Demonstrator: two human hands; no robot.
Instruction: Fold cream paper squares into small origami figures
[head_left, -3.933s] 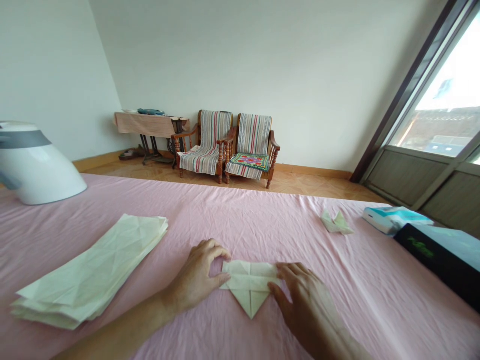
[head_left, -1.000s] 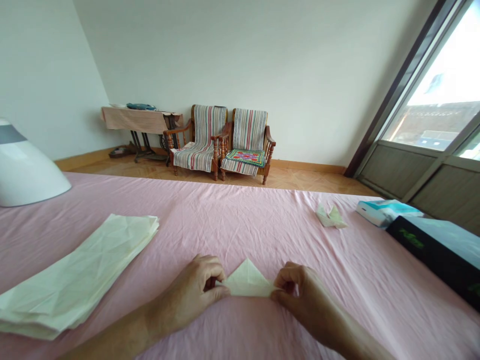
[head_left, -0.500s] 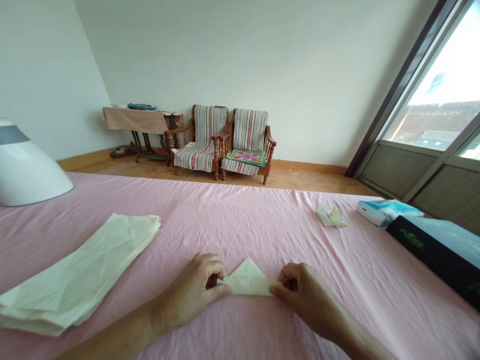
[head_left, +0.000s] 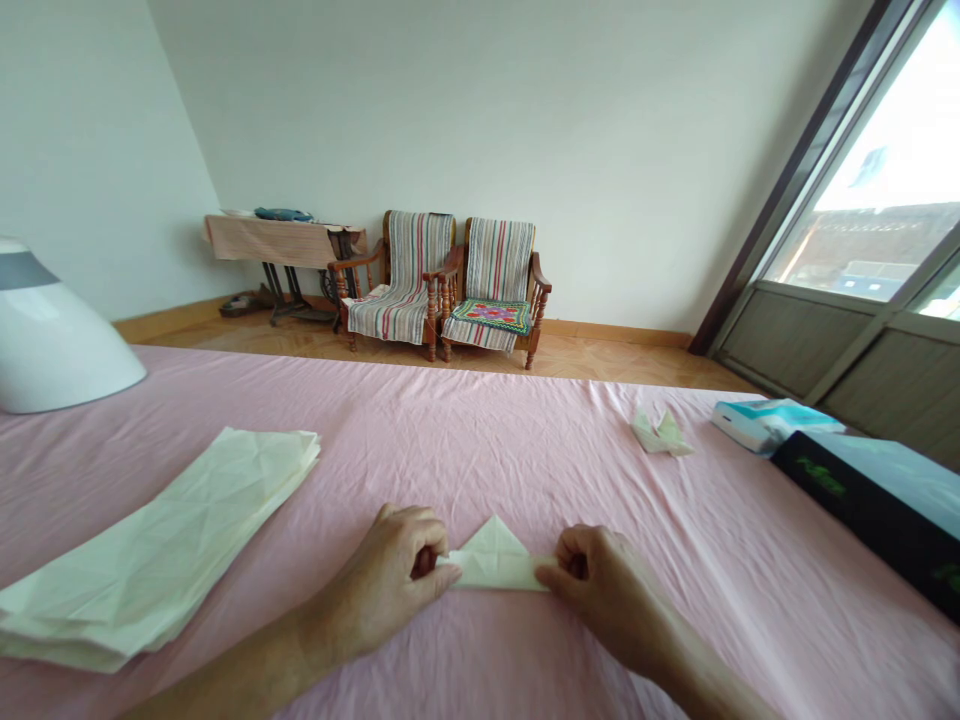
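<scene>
A small folded piece of cream paper [head_left: 495, 562] lies on the pink cloth [head_left: 480, 440] just in front of me, its point facing away. My left hand [head_left: 397, 575] pinches its left corner with curled fingers. My right hand [head_left: 600, 585] pinches the right corner the same way. Both hands rest on the cloth.
A stack of creased cream paper sheets [head_left: 157, 545] lies at the left. A finished folded paper figure [head_left: 660, 432] sits at the far right, near a white-and-teal box [head_left: 772, 422] and a black box [head_left: 877, 510]. A white rounded appliance [head_left: 52, 335] stands far left.
Since 3.9 s ago the paper went from a flat shape pointing towards me to a smaller triangle pointing away. Over the last second both hands only tightened slightly on its corners.
</scene>
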